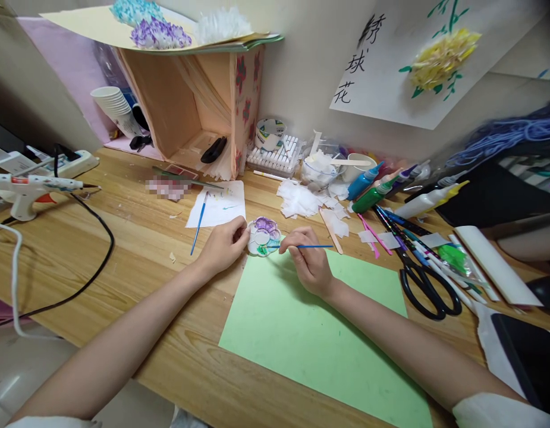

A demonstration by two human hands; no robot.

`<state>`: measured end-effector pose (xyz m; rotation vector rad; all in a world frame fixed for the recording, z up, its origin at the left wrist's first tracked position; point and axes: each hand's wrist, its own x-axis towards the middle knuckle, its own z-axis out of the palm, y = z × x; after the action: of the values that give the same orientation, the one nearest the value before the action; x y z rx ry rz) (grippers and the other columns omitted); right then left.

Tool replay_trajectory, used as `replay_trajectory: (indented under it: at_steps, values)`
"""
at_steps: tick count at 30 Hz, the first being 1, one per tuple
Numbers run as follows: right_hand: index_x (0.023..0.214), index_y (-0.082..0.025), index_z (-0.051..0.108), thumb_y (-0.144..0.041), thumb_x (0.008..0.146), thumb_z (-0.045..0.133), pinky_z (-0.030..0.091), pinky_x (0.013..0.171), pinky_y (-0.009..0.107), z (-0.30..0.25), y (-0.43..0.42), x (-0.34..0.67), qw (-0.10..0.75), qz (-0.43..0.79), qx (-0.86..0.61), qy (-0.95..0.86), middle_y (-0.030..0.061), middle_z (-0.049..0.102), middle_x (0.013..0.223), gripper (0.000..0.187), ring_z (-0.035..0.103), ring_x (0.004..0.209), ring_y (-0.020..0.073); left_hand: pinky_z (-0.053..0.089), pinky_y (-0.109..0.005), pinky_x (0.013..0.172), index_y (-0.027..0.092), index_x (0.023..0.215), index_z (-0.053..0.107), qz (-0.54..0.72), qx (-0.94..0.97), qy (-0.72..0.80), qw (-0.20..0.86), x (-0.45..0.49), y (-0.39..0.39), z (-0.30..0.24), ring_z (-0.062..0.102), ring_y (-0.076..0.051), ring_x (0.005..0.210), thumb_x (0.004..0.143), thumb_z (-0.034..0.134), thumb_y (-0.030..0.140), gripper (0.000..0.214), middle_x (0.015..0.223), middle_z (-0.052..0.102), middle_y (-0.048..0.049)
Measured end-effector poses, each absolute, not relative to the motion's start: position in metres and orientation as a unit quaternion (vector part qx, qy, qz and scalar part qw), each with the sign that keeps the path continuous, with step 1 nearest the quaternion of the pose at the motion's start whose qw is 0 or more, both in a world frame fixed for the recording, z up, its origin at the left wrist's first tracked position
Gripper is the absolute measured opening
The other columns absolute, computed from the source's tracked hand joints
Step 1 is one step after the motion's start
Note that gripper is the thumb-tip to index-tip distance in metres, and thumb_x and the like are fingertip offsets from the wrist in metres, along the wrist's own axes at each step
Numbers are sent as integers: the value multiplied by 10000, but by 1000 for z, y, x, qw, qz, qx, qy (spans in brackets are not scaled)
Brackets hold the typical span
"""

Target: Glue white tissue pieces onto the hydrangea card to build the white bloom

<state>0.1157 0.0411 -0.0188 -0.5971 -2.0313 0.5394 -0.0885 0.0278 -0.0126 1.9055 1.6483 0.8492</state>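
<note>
My left hand (224,242) pinches the left rim of a small white flower-shaped paint palette (264,236) with purple and green paint in its wells. Fingers of my right hand (307,261) are closed round a thin blue paintbrush (314,246), whose tip rests in the palette's green well. Both hands lie on the wooden table (123,261) at the top edge of a light green paper sheet (310,333).
A second blue brush (199,222) lies on white paper (217,205). Black scissors (424,279), pens and paint bottles (373,190) sit right of the sheet, torn white tissue (301,201) behind it. A glue gun (29,190) and black cable (96,244) lie left.
</note>
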Motion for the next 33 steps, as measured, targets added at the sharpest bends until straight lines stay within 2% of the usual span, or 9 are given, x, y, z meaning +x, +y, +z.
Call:
replay_trajectory:
  at_steps: [14, 27, 33]
  values:
    - [812, -214, 517, -158, 925, 348, 395, 710, 367, -18, 42, 116, 472, 214, -248, -819, 42, 595, 730, 211, 463, 765, 193, 317, -226, 541, 203, 690, 416, 312, 697, 601, 236, -89, 28, -12, 446, -109, 554, 865, 406, 319, 211, 581, 482, 42]
    - [819, -222, 528, -198, 932, 332, 397, 705, 378, -18, 41, 117, 468, 214, -229, -826, 39, 599, 721, 228, 490, 743, 200, 321, -231, 544, 205, 689, 414, 308, 695, 603, 240, -88, 29, -11, 454, -112, 554, 868, 400, 330, 218, 579, 486, 42]
    - [802, -229, 522, -223, 940, 306, 393, 692, 377, -19, 41, 118, 491, 208, -248, -809, 40, 582, 704, 257, 479, 747, 207, 327, -231, 539, 208, 688, 412, 308, 692, 604, 247, -88, 28, -11, 459, -114, 549, 866, 394, 330, 216, 570, 494, 42]
